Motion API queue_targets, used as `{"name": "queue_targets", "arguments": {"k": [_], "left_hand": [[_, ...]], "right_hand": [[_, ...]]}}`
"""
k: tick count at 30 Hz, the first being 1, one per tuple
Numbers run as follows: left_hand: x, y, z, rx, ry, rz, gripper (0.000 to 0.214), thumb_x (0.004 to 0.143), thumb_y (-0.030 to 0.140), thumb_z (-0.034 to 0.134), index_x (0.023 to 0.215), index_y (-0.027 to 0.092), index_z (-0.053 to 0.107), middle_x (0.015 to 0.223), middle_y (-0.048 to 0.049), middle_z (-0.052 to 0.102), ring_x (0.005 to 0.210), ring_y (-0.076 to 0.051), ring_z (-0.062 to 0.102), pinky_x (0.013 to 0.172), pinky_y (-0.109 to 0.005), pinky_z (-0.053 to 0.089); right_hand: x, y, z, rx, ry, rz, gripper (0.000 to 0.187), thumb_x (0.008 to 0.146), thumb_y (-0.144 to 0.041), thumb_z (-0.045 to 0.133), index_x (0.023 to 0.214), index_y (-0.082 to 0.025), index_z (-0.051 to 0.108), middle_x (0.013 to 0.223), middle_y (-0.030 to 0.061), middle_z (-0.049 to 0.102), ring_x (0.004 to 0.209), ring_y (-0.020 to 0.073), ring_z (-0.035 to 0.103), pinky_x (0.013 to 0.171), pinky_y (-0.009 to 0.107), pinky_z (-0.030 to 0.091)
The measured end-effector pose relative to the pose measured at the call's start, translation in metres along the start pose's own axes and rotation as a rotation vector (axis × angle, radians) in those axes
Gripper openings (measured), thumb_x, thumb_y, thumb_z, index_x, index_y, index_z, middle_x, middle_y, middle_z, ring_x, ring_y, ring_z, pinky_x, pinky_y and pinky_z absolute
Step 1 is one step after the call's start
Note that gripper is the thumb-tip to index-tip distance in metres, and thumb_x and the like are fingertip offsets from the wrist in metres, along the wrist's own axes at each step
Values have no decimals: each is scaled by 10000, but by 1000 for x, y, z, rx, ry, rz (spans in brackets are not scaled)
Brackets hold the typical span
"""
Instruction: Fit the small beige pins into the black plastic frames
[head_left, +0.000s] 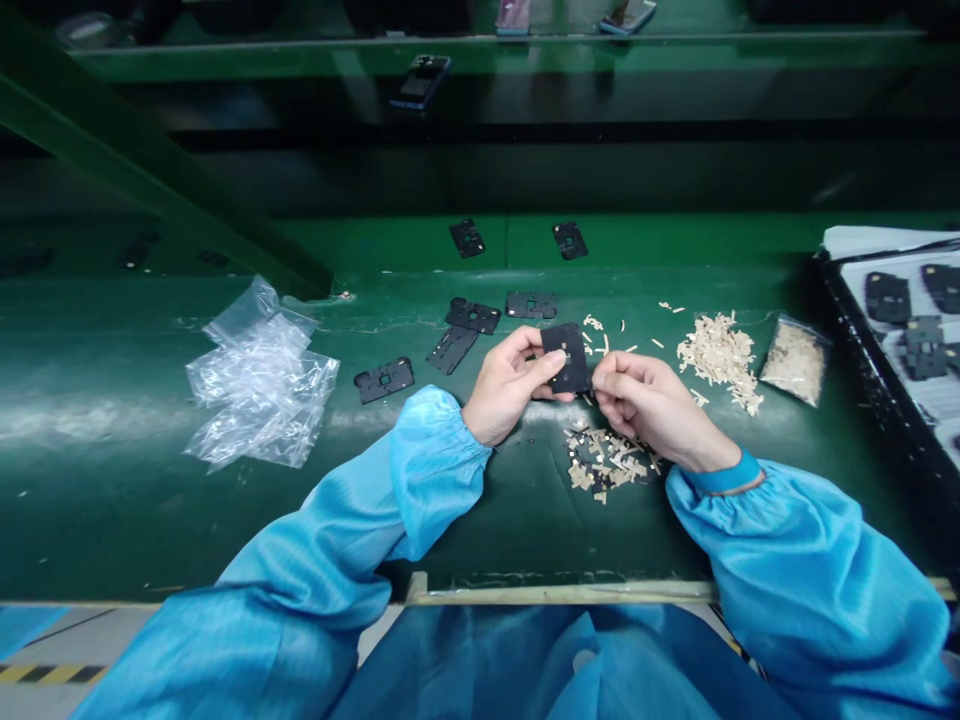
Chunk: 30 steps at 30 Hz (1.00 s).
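My left hand [511,385] grips a flat black plastic phone part [568,352], thumb on its face and fingers behind. At the part's lower right corner, my right hand [651,402] is closed in a pinch. A small dark bit shows at those fingertips, too small to name. Below the right hand lies a heap of small beige and black pieces [606,462]. Similar black parts lie on the green bench to the left and behind, among them one part [384,380] left of my left hand and another part [531,305] just beyond it.
Clear plastic bags [262,385] are piled at left. On the right are a heap of beige strips [720,358], a filled zip bag [796,360] and a black-edged tray [862,345] of black parts. A phone [421,82] rests at the back. A green post [150,150] slants at upper left.
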<state>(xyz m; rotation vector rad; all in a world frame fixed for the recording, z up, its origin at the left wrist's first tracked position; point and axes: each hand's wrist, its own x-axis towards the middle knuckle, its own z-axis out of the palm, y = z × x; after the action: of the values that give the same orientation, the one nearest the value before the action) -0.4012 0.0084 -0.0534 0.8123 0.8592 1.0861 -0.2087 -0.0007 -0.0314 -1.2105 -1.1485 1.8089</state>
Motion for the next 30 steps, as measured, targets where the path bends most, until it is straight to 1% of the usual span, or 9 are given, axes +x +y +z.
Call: {"name": "queue_targets", "arguments": {"k": [3,6,10,13,16,22,30], "left_hand": [[1,0,0,3,22,3,433,749,442,849,922,175,556,838,13,638,661,-91,669,586,-216,642],[1,0,0,-5,32,5,433,747,434,852,934,174,560,874,8,646,654,-82,666,577,-205,637],[0,0,1,-26,25,12,407,760,412,847,932,170,569,852,11,643,658,-88,671,571,-209,638],[-1,0,1,-32,25,12,394,763,400,848,926,166,576,831,17,637,667,-91,673,578,-216,644],[0,-1,1,-21,15,8,402,760,412,848,927,168,575,828,15,641,664,-91,673,584,-218,645],[0,-2,0,7,15,1,439,742,452,853,935,174,574,828,9,649,662,-96,677,583,-209,637],[0,-3,0,-29,1,7,393,770,413,843,940,168,588,825,10,656,665,-95,680,587,-212,643]], "right_hand": [[1,-1,-1,-15,40,4,212,876,-341,700,768,-194,591,623,-43,559,390,50,383,350,206,255],[1,-1,-1,-43,62,-15,253,905,-373,692,759,-198,582,548,-63,503,379,51,355,362,204,250],[-1,-1,2,-14,38,-60,242,920,-384,698,803,-205,585,575,-61,502,432,63,375,397,204,274],[-2,-2,4,-17,23,-57,245,918,-388,705,816,-206,576,584,-63,495,450,65,364,411,205,272],[-3,-2,4,-23,16,-54,256,909,-388,715,805,-206,569,560,-69,472,449,65,350,415,204,269],[-2,0,4,-39,20,-53,243,913,-369,701,792,-202,572,537,-70,472,428,61,344,396,200,258],[-1,1,6,-20,33,-48,224,909,-358,698,807,-199,578,500,-84,465,400,48,322,385,190,246]]}}
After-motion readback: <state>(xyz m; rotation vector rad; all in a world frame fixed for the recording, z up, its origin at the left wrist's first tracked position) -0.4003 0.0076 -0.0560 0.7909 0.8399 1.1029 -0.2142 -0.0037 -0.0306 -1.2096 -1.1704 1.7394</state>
